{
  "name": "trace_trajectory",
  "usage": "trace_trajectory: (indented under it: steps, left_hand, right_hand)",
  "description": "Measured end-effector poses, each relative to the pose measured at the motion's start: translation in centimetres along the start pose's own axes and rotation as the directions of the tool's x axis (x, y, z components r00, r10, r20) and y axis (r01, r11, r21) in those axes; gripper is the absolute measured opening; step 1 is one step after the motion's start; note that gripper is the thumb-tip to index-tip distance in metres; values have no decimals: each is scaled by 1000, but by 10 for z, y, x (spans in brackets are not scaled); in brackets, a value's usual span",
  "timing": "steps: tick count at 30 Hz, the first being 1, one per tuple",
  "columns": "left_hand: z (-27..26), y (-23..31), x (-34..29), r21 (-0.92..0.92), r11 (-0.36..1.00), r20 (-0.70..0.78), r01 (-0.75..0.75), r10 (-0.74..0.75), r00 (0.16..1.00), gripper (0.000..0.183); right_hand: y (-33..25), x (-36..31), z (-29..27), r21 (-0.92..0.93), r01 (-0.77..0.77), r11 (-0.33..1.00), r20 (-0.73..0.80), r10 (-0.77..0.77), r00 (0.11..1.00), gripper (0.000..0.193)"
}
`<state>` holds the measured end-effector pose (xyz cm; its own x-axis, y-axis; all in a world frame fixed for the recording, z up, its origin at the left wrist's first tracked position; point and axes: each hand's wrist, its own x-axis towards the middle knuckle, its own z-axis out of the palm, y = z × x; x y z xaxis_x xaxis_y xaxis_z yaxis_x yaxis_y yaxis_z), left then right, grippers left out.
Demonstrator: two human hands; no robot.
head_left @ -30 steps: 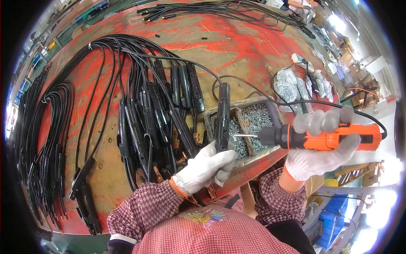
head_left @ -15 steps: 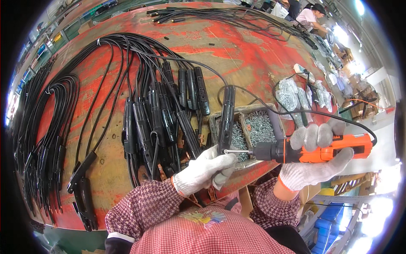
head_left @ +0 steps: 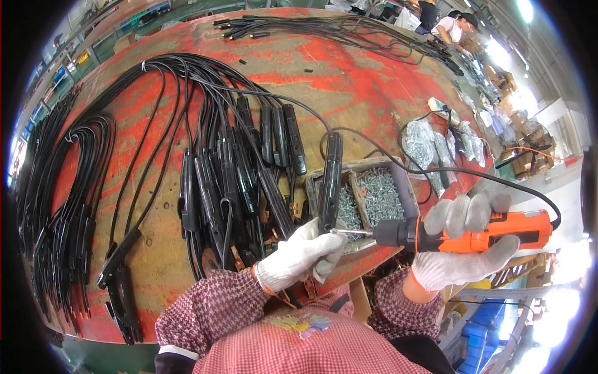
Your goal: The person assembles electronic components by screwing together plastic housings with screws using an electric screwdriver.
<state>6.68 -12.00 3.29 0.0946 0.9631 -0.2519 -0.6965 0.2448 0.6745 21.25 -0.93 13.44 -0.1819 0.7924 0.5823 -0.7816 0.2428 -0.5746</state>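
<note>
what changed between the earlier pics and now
The right hand has brought the orange power screwdriver toward the person, its bit now at the lower end of the black handle. Nothing was taken up or let go: the left hand still grips the handle, and the screw box stayed put.

Worn red-and-brown tabletop (head_left: 367,100) before us, handled black cables (head_left: 228,171) bunched left, divided screw box (head_left: 406,186) at the near edge, plastic bags (head_left: 420,144) right, more cables (head_left: 280,26) along the far side.

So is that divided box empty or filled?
Filled, at least partly: silvery screws lie in both compartments of the box. How deep they go, I cannot tell.
</note>
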Motion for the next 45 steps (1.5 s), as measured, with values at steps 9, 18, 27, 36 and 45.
trace_trajectory:
  steps: [9,18,27,36,45]
  left_hand:
    - [-4,-4,3,10,999,-15,30,-30,999,20]
    - [-1,-3,1,31,999,-17,22,-21,1000,21]
    - [1,-2,0,22,1000,-12,6,-5,1000,22]
    - [0,1,3,57,998,21,-5,4,1000,24]
    - [10,0,-2,3,994,-101,107,-106,989,22]
  right_hand:
    - [1,-1,-4,47,-72,996,142,65,988,64]
    - [4,-5,-2,114,-54,992,136,39,990,66]
    - [6,-5,0,41,-56,998,94,52,994,53]
    - [1,-2,-19,77,-79,994,16,78,997,39]
    - [12,-17,-7,11,-175,985,-68,175,982,42]
